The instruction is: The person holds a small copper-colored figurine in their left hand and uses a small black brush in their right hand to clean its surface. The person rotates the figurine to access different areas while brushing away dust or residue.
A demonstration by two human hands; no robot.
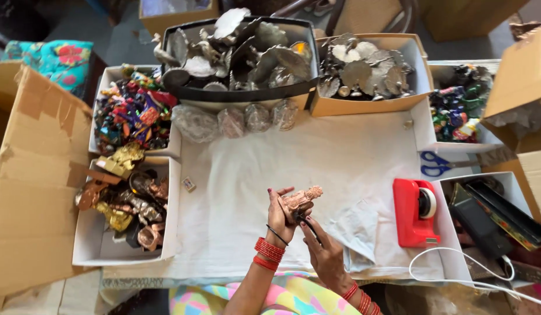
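Note:
My left hand (280,213) grips a small copper-coloured figurine (302,198) over the white cloth (317,157); the figure lies tilted, its head toward the right. My right hand (320,248) is just below it, fingertips touching the figurine's base, pinching a small dark piece that I cannot make out. Red bangles ring both wrists.
A white box of gold and copper figurines (127,201) stands left, a box of colourful ones (133,111) behind it. Trays of silver pieces (241,49) (367,67) sit at the back. A red tape dispenser (415,213), blue scissors (434,164) and a white cable (457,274) lie right.

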